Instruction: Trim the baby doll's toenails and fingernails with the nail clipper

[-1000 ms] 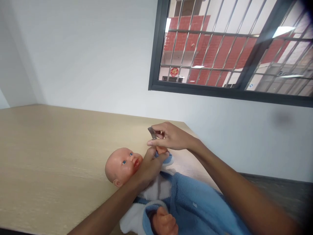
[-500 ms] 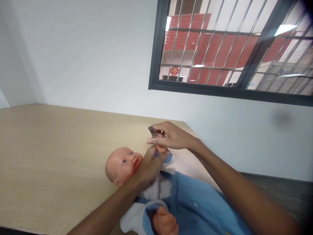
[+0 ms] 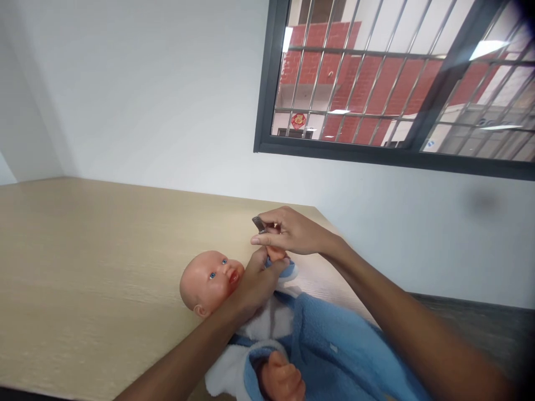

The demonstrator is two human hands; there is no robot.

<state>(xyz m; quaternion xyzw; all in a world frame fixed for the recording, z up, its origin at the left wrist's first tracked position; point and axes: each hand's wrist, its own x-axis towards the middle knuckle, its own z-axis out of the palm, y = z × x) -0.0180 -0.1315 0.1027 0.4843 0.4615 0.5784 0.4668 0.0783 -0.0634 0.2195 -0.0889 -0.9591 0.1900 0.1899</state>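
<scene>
A baby doll (image 3: 208, 281) in a blue and white fleece outfit lies on its back on the table, its head to the left. My left hand (image 3: 261, 278) is closed around the doll's far hand (image 3: 276, 253) at the blue cuff. Just above it, my right hand (image 3: 290, 229) pinches a small metal nail clipper (image 3: 258, 224) between thumb and fingers, its lever sticking up to the left. The clipper's jaws are hidden behind my fingers, so I cannot tell whether they touch the doll's fingers. The doll's near hand (image 3: 284, 379) rests free at the bottom.
The pale wooden table (image 3: 104, 250) extends to the left and ends at a right edge beyond my right hand. A white wall (image 3: 167, 100) stands behind it, with a dark-framed barred window (image 3: 355, 146) at upper right. Dark floor (image 3: 472, 328) shows at lower right.
The clipper's lever has tilted slightly down toward my right hand, and my right thumb has shifted a little. My left hand and the doll have stayed put.
</scene>
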